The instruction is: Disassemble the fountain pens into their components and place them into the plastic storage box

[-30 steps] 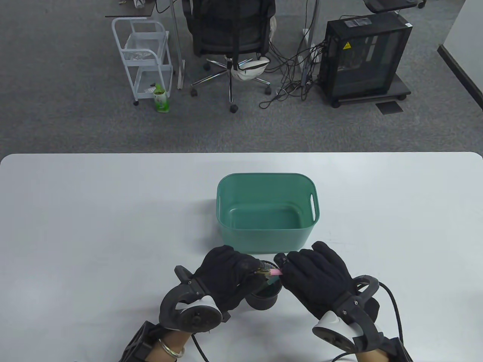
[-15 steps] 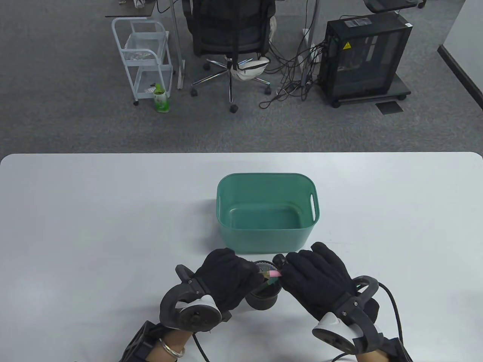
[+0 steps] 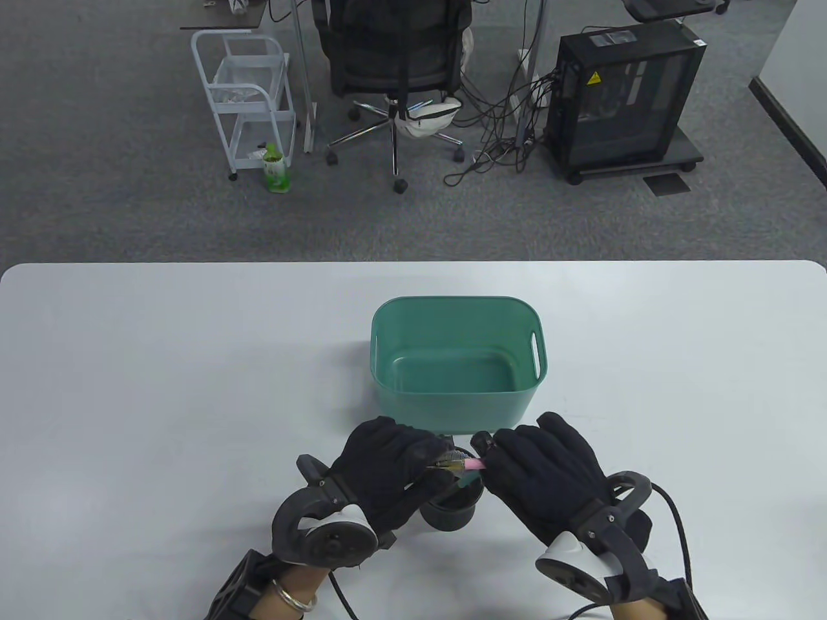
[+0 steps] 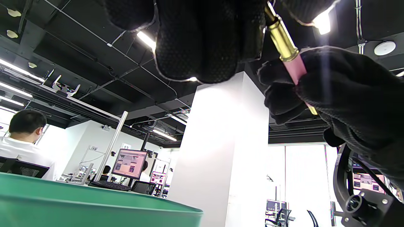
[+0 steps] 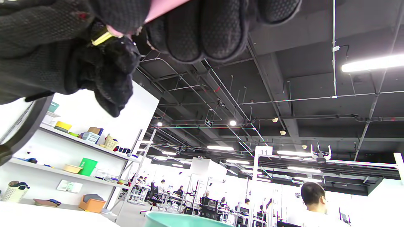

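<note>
2 black knit gloves, grey-white trackers (image 3: 326, 536), black cables, silver bangle (image 3: 292, 597).

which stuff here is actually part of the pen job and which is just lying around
Job: pink pen, held by left hand and right hand; green box; black cup.

Lying about: office chair, white cart, computer tower, green bottle.

"11" on white overhead sign (image 5: 263, 150)
</note>
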